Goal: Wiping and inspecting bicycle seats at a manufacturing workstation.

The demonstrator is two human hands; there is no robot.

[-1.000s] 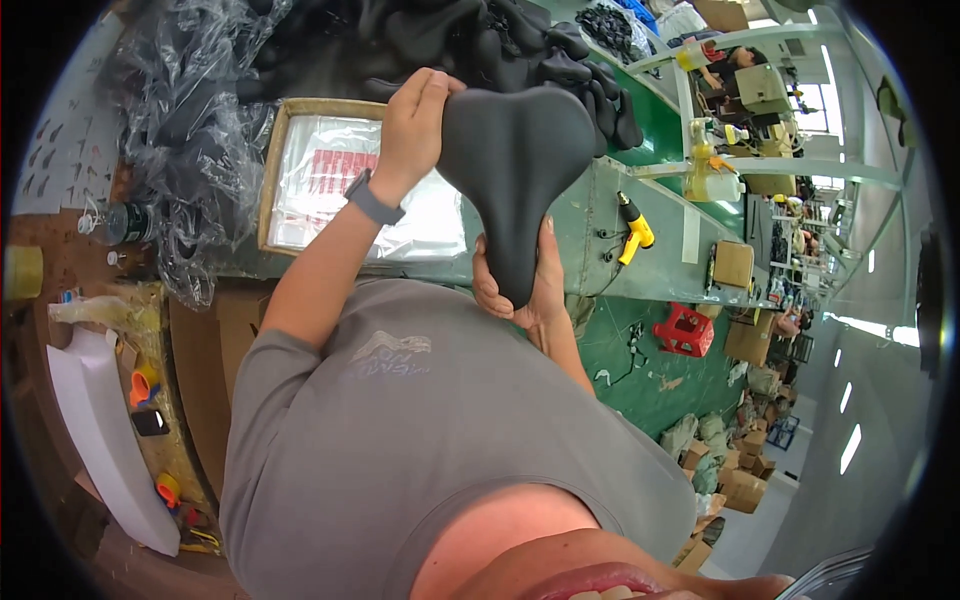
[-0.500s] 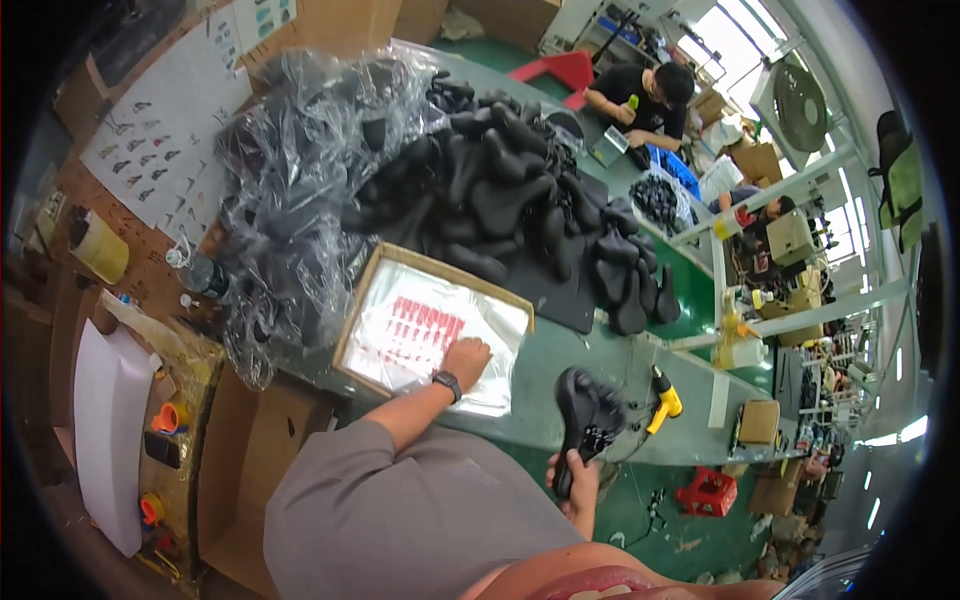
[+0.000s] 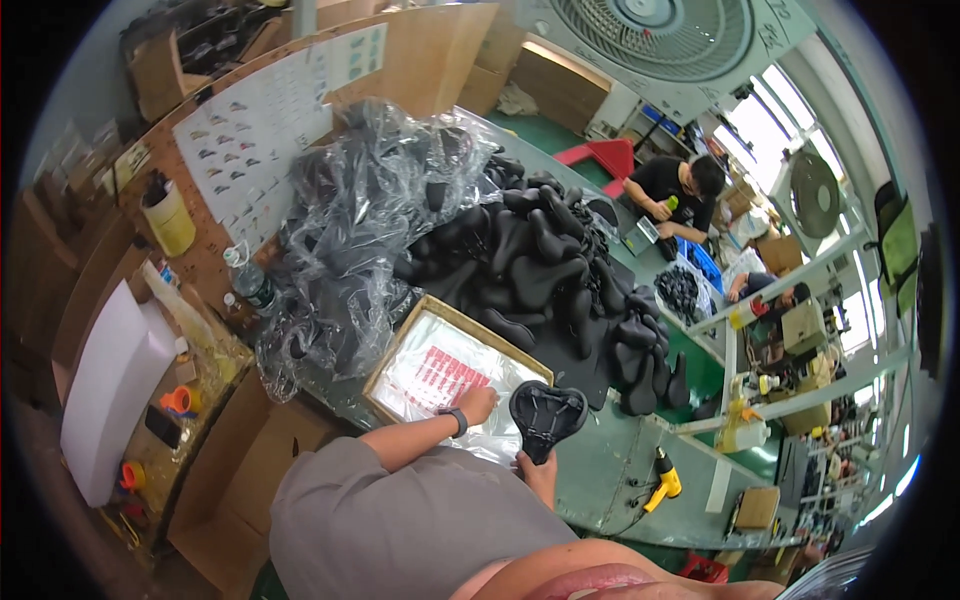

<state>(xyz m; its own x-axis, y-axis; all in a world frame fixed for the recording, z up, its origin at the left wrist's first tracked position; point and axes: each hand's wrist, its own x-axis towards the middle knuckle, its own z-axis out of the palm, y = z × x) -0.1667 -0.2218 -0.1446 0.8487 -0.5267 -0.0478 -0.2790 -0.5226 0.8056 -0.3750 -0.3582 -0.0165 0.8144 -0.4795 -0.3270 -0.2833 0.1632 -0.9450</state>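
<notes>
A black bicycle saddle is held upright by its narrow nose in my right hand, the underside with its rails turned towards me. My left hand, with a dark watch on the wrist, is over the shallow cardboard box just left of the saddle. Its fingers are curled together, and whatever they hold is too small to make out. Inside the box lies a shiny silvery sheet bearing rows of red stickers.
Many black saddles are heaped behind the box, beside clear plastic wrapping. A yellow heat gun lies on the green bench to the right. Across the bench sits a co-worker. A water bottle stands at left.
My right hand has brought the saddle left to the box and turned its underside towards me. The left hand remains over the stickers. The view has tilted up.
</notes>
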